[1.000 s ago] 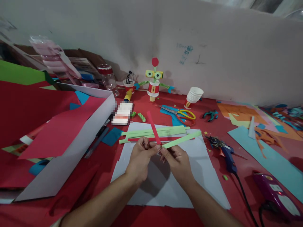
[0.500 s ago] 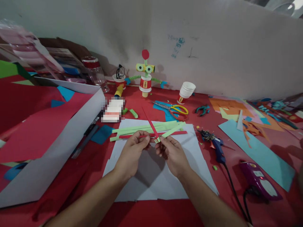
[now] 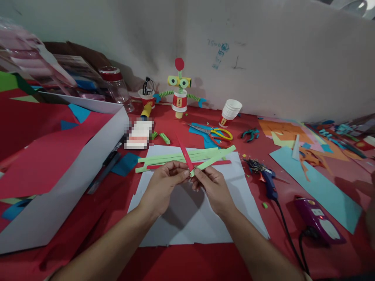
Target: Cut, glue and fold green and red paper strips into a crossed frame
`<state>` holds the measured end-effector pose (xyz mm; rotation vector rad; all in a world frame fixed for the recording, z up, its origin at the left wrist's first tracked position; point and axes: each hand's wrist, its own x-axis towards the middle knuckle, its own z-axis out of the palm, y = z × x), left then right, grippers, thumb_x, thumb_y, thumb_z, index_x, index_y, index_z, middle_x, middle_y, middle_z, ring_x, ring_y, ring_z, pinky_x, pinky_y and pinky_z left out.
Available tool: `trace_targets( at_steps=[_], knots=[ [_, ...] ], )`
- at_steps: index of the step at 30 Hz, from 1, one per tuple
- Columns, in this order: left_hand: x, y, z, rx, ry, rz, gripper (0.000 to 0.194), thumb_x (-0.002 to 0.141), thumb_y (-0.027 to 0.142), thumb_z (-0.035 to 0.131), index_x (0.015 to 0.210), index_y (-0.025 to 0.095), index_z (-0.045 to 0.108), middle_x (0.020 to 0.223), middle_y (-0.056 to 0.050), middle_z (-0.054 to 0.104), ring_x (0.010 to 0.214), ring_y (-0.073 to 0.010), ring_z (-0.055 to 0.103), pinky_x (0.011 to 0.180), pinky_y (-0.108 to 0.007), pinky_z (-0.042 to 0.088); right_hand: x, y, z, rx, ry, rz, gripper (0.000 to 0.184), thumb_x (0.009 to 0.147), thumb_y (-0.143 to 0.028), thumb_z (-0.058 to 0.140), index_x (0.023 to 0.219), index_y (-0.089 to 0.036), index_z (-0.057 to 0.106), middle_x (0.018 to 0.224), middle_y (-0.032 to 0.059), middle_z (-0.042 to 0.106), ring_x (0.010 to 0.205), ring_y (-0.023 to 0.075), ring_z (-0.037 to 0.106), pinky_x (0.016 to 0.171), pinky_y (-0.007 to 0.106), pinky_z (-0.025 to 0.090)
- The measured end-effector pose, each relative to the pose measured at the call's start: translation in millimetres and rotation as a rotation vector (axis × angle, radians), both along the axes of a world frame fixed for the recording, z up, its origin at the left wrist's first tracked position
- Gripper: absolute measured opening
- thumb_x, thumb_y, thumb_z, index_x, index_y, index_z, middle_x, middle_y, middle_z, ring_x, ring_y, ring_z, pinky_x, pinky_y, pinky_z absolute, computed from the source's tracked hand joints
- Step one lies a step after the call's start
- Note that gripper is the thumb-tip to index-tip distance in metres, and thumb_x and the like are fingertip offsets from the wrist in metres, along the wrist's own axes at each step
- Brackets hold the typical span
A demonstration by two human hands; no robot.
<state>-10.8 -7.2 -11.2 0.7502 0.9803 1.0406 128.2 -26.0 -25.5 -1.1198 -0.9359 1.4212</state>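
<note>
Above a white sheet [image 3: 193,226], both hands pinch the joined ends of two paper strips. My left hand [image 3: 164,183] is closed at the lower end of a red paper strip [image 3: 184,151], which points up and away. My right hand [image 3: 213,187] grips a light green paper strip [image 3: 218,157], slanting up to the right. Where the strips meet, a small folded end shows between the fingertips. Behind the hands lie several loose green strips [image 3: 156,159] and another red strip [image 3: 224,162]. A paper-cup figure [image 3: 179,100] with big eyes and folded-paper arms stands by the wall.
Yellow-and-red-handled scissors [image 3: 212,130] lie beyond the sheet. To the right are a blue glue gun [image 3: 271,185] with a cord, a purple device [image 3: 319,220], pliers [image 3: 249,134] and stacked cups [image 3: 230,111]. On the left stands a white box [image 3: 88,160] of coloured paper.
The red strip has turned to show its broad face, and the green strip now reaches further up to the right. My fingers have closed in around the fold; the folded layers show less.
</note>
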Motion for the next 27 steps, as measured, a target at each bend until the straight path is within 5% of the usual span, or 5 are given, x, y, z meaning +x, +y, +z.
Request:
trace_targets(
  at_steps=[12,27],
  knots=[
    [1.3,-0.5,-0.1,0.005,-0.075,-0.051,0.018,0.066,0.024,0.077,0.079,0.016,0.066,0.075,0.000,0.062,0.063,-0.0094,0.054,0.065,-0.024,0.045,4.3,-1.6,3.5,0.123,-0.284,0.004,0.021,0.082,-0.038,0.062,0.073,-0.018,0.063,0.059,-0.0017,0.059,0.053,0.0110,0.055,0.051,0.022,0.043],
    [2.7,-3.3,-1.8,0.003,-0.103,-0.111,0.010,0.069,0.024,0.074,0.073,0.017,0.068,0.066,-0.001,0.062,0.064,-0.0134,0.057,0.070,-0.028,0.048,4.3,-1.2,3.5,0.122,-0.362,-0.024,0.028,0.087,-0.041,0.053,0.070,-0.020,0.060,0.057,-0.0034,0.051,0.052,0.0104,0.051,0.050,0.021,0.038]
  ],
)
